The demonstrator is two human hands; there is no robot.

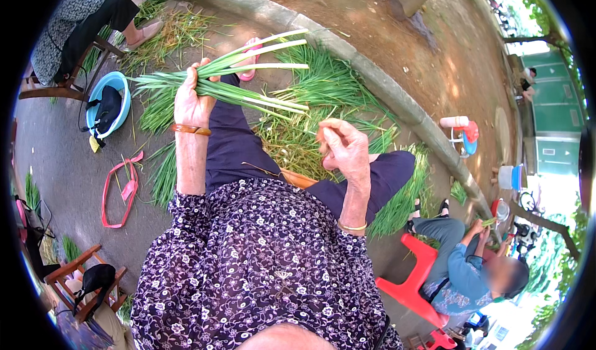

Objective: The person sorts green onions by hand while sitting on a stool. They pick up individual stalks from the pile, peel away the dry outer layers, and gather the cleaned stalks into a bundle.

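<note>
My left hand (195, 98) is closed around a loose bunch of long green stalks with pale white ends (251, 96), probably garlic chives or scallions. The white ends point right, towards my other hand, and the leafy ends stick out to the left. My right hand (343, 147) is raised over my knee, its thumb and fingers curled together; a small brownish bit seems to show at the fingertips, but it is blurred. Below the hands lie yellowed trimmings (293, 145) on the ground, with a heap of green stalks (321, 82) beyond them.
A stone kerb (368, 61) curves past the heaps. At left are a blue basin (125, 103) holding a black bag, and a pink strap (107, 201). A person sits at upper left on a wooden chair (42, 92). Another person sits at lower right, beside a red plastic stool (409, 287).
</note>
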